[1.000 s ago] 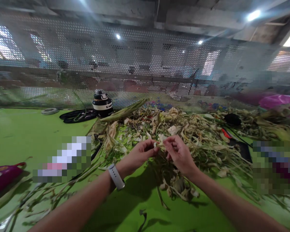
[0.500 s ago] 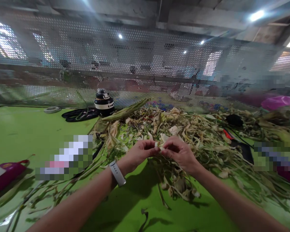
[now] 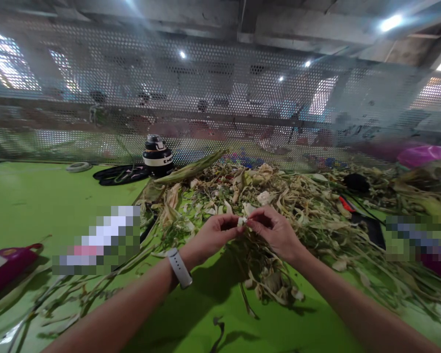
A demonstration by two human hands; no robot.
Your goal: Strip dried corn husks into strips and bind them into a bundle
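Note:
Held up in front of me is a small whitish piece, pinched between the fingertips of both hands; its kind is too small to make out. My left hand grips it from the left with thumb and index finger, a pale watch strap on the wrist. From the right, my right hand closes thumb and forefinger on it too. Behind and below the hands spreads a heap of dry, yellowish plant scraps with leaves and stems. A clump of withered pieces lies just under my right hand.
On the green table stand a black bottle with a white band, beside a black flat item and a roll of tape. Magenta objects lie at left. A perforated screen rises behind; a pink bag sits far right.
My fingertips have come closer together around the small whitish piece, with the right fingers shifting slightly left. The scraps and other things on the table stay where they were.

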